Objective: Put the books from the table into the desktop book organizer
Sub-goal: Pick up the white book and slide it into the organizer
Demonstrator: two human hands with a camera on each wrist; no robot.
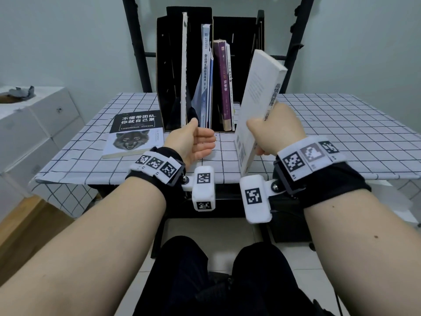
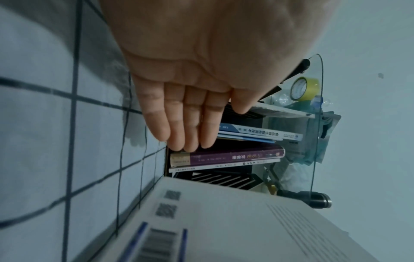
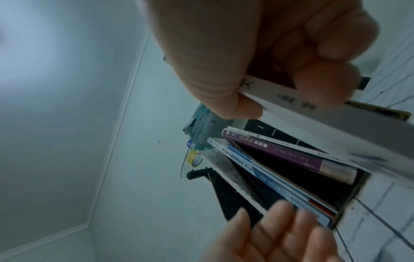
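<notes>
Right hand (image 1: 276, 131) grips a white paperback (image 1: 258, 106) by its spine, thumb on the back cover and fingers curled round the other side, and holds it upright, tilted, above the table (image 1: 341, 137) near its front edge, just right of the organizer's open front. The back cover with its barcode faces left, toward the other hand. The right wrist view confirms it: thumb and fingers clamped on the spine.

Left hand (image 1: 193, 142) is open, palm turned right, fingers (image 2: 174, 124) straight and together, holding nothing. It hovers above the tablecloth just in front of the black desktop book organizer (image 1: 168, 65).

The organizer stands at the middle of the table's back edge. In it, upright: a thin white board (image 1: 184, 71) in the left slot, a blue-and-white textbook (image 1: 206, 71) leaning in the next, and a purple book (image 1: 222, 87) with a slim white one (image 1: 230, 83) just beside it on the right.

On the table's left side, a wolf-cover book (image 1: 134, 133) lies flat, face up, well apart from both hands.
</notes>
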